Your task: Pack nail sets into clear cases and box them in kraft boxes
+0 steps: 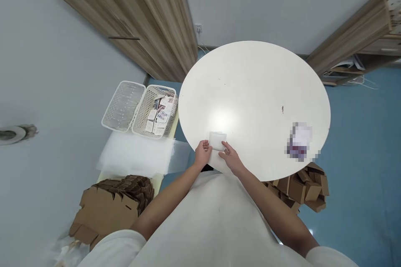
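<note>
A small, flat white packet [217,141], apparently wrapped in translucent sheet, lies near the front edge of the round white table [250,71]. My left hand [202,153] is at its left side, fingers curled and thumb pressed to the packet's lower left corner. On the right, my right hand [231,157] touches the packet's right edge with a fingertip. Its thumb and fingers are spread apart, the thumb just below the packet's near edge. What is inside the wrapping cannot be made out.
A white basket [138,119] with printed packets stands left, beside another basket [109,110]. Translucent sheets [134,154] and flattened cardboard boxes [106,208] lie nearer. A blurred-out item [299,139] is on the table's right. Cardboard boxes [297,190] sit below the right edge.
</note>
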The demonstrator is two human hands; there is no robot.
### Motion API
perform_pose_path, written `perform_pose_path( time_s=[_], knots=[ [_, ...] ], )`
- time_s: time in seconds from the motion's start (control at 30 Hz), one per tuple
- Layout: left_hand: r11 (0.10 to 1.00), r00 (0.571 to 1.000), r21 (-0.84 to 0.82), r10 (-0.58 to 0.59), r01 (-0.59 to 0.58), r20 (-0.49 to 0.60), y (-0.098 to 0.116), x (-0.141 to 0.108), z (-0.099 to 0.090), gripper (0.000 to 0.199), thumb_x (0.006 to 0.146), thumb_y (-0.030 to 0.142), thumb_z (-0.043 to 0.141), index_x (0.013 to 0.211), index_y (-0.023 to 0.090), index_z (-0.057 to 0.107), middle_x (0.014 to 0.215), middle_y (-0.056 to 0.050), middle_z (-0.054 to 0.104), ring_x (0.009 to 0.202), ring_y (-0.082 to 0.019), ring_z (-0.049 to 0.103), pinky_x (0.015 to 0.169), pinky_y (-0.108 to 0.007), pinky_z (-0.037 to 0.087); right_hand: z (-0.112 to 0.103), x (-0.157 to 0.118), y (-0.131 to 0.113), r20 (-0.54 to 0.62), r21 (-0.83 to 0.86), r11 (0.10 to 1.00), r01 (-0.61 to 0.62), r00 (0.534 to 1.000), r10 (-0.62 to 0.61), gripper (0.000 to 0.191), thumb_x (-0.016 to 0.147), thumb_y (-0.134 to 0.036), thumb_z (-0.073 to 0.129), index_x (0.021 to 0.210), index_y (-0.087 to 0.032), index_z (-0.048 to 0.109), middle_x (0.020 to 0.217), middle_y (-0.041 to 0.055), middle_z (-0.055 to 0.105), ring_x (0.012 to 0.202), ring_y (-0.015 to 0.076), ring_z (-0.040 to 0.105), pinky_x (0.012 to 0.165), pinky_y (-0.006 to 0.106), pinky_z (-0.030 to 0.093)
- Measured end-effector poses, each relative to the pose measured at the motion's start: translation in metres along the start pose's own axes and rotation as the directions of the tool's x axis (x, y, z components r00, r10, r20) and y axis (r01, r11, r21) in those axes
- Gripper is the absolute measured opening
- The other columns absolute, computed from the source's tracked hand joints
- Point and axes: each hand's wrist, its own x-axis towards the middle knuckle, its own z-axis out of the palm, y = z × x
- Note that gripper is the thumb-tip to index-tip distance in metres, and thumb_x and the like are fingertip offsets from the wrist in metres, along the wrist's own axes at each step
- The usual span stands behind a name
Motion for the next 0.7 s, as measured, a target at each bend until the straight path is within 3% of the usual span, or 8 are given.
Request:
perform_pose_path(
  time_s=[0.23, 0.37, 0.57, 0.7],
  knots=[
    [0.987, 0.993, -0.147, 0.050, -0.066, -0.109, -0.010, 0.058, -0.056, 0.030, 0.076, 0.018, 0.052, 0.106, 0.017, 0.051, 0.106, -0.009, 0.056, 0.100, -0.017, 0.054, 0.085, -0.033, 0.047, 0.075, 0.066, -0.038, 0.020, -0.113, 0.992, 0.049, 0.999, -0.047, 0.071, 0.068, -0.028, 0.059, 0.133, -0.027, 0.028, 0.146, -0.0013, 0.004, 0.125, 0.0189, 0.033, 0.097, 0.029, 0.036],
    [0.987, 0.987, -0.115, 0.102, -0.116, -0.124, -0.007, 0.095, -0.078, 0.039, 0.078, 0.018, 0.048, 0.117, 0.017, 0.044, 0.119, -0.011, 0.049, 0.110, -0.018, 0.049, 0.090, -0.033, 0.045, 0.106, 0.105, -0.057, 0.013, -0.180, 0.977, 0.113, 0.994, -0.112, 0.071, 0.069, -0.026, 0.056, 0.133, -0.026, 0.027, 0.145, 0.0006, 0.011, 0.119, 0.0203, 0.040, 0.093, 0.032, 0.041],
    [0.961, 0.956, 0.047, 0.276, -0.272, -0.100, 0.001, 0.129, -0.093, 0.045, 0.078, 0.019, 0.049, 0.122, 0.017, 0.039, 0.134, -0.011, 0.035, 0.124, -0.022, 0.033, 0.098, -0.040, 0.035, 0.129, 0.140, -0.074, 0.023, -0.286, 0.935, 0.209, 0.977, -0.211, 0.071, 0.071, -0.023, 0.052, 0.135, -0.027, 0.021, 0.143, 0.0014, 0.019, 0.121, 0.0195, 0.038, 0.095, 0.035, 0.038],
    [0.941, 0.946, 0.123, 0.321, -0.314, -0.038, 0.002, 0.131, -0.096, 0.047, 0.079, 0.021, 0.048, 0.124, 0.018, 0.036, 0.135, -0.011, 0.032, 0.126, -0.023, 0.028, 0.101, -0.044, 0.028, 0.128, 0.145, -0.074, -0.003, -0.472, 0.856, 0.211, 0.971, -0.240, 0.069, 0.072, -0.027, 0.053, 0.134, -0.028, 0.022, 0.145, 0.0008, 0.013, 0.130, 0.0211, 0.019, 0.100, 0.039, 0.031]
  ],
)
